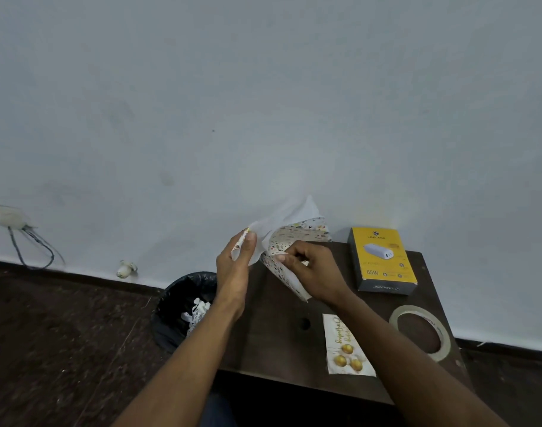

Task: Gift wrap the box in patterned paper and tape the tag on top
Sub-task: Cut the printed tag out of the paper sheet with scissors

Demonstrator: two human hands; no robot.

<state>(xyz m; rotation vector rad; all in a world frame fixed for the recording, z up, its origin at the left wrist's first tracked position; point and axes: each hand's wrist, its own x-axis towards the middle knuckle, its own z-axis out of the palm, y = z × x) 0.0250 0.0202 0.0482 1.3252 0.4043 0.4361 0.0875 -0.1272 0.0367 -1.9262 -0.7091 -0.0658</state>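
A sheet of patterned paper (pixel 289 238), white on its back, is held up above the far left part of the small dark table (pixel 275 343). My left hand (pixel 235 266) pinches its left edge between thumb and fingers. My right hand (pixel 312 272) grips the paper's lower right part with curled fingers. The yellow and grey box (pixel 382 260) lies bare on the table at the back right. A white tag (pixel 346 346) with gold balls and script lies near the front edge. A roll of tape (pixel 422 331) lies flat at the right.
A black bin (pixel 183 306) lined with a bag, holding white scraps, stands on the floor left of the table. A pale wall rises right behind the table. A cable (pixel 32 245) hangs from the wall at far left.
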